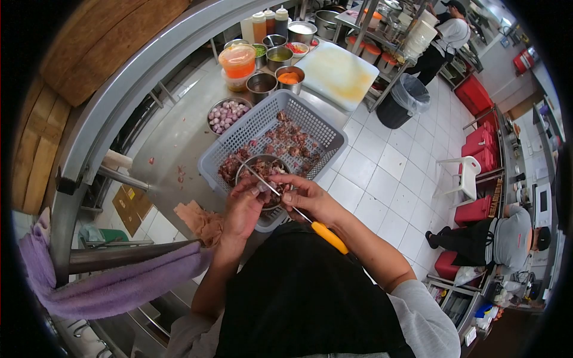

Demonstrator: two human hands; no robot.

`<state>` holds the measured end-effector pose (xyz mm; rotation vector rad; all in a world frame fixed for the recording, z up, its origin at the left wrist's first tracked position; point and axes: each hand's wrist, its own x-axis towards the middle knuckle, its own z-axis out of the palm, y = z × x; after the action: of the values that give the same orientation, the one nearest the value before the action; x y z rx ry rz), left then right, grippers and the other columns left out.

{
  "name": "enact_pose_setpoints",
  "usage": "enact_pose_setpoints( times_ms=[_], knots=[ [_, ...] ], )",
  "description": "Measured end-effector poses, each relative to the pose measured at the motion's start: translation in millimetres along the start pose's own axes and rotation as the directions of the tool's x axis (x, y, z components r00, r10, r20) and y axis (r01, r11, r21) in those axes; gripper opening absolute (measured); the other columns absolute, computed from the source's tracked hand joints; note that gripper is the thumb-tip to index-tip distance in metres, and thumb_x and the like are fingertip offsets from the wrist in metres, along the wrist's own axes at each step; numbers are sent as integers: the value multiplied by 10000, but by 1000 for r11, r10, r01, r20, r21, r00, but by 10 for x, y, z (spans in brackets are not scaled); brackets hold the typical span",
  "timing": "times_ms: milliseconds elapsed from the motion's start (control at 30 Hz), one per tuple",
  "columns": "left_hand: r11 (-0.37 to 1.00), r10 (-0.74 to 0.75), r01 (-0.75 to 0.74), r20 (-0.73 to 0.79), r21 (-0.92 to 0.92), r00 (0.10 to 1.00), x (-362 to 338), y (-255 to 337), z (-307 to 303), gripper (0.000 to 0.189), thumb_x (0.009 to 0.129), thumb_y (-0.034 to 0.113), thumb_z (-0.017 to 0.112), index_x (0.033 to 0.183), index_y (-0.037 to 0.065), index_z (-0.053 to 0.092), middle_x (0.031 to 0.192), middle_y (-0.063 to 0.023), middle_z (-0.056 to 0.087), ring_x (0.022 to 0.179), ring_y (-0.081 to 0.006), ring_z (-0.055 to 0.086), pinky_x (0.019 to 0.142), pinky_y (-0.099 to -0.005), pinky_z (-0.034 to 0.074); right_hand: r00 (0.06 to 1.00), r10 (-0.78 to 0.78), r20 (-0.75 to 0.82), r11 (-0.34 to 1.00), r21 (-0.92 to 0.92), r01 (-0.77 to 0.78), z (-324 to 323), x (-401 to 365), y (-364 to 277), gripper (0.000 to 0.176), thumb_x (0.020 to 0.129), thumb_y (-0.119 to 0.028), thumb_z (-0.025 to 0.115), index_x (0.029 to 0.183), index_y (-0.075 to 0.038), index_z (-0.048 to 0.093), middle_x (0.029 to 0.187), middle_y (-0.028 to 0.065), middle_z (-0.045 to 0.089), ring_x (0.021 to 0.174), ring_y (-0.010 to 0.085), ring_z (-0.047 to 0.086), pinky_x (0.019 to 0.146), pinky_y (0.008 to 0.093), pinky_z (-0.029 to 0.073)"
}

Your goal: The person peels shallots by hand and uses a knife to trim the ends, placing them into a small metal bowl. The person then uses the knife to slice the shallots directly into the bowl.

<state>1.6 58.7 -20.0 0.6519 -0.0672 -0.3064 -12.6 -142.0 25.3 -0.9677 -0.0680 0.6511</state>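
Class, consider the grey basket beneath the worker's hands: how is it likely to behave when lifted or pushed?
The basket is probably light for its size, since its plastic walls are full of holes. Its broad, low shape suggests sliding rather than tipping. If tilted, the metal bowl inside might shift.

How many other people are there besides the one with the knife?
2. One person is at the top right, past the black bin; another person is on the right, near the white chair. Someone else could be hidden.
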Motion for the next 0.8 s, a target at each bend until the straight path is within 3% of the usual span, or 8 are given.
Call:
enact_pose_setpoints(
  times_ms=[67,200,367,433,667,800],
  knots=[
    [1000,-4,4,-36,-23,999,-2,-14,41,199,926,35,586,1117,2,632,1082,-114,673,954,-183,631,847,-320,505,999,-48,9,990,-132,49,3,-7,30,533,932,-222,681,1415,-135,474,809,-3,536,689,74,501,575,232,396],
    [998,-11,9,-51,-58,999,-8,-2,64,209,918,40,591,1123,16,627,1098,-108,676,995,-184,636,881,-333,507,999,-54,-9,987,-150,52,28,20,46,577,921,-215,696,1434,-138,444,804,-10,539,691,72,501,578,232,398],
    [997,-16,17,9,-78,1000,-18,-7,-19,260,922,55,578,1178,27,612,1106,-95,669,1052,-192,627,939,-350,494,999,-28,41,993,-117,33,-2,32,0,509,934,-231,678,1400,-132,497,775,-15,542,643,74,499,545,224,384],
    [998,-21,21,-2,-51,1000,-15,18,-1,234,915,52,590,1143,12,619,1074,-99,673,967,-173,625,848,-325,497,1000,-14,27,997,-70,15,-2,38,-16,465,946,-208,661,1380,-121,518,763,-28,535,628,58,491,534,217,376],
    [999,-9,7,-48,-44,999,-28,10,69,226,943,56,591,1161,2,616,1080,-93,668,966,-165,619,836,-309,490,1000,-21,15,999,-25,21,-5,35,-18,428,960,-183,641,1368,-107,537,750,-37,534,603,45,483,516,213,365],
    [996,38,-30,-96,82,995,-36,-5,43,239,935,18,617,1173,-3,623,1099,-102,671,977,-172,633,829,-309,513,999,-48,2,997,-58,48,33,20,-3,433,960,-182,640,1373,-108,533,755,-35,544,603,45,484,517,216,371]
  ],
)
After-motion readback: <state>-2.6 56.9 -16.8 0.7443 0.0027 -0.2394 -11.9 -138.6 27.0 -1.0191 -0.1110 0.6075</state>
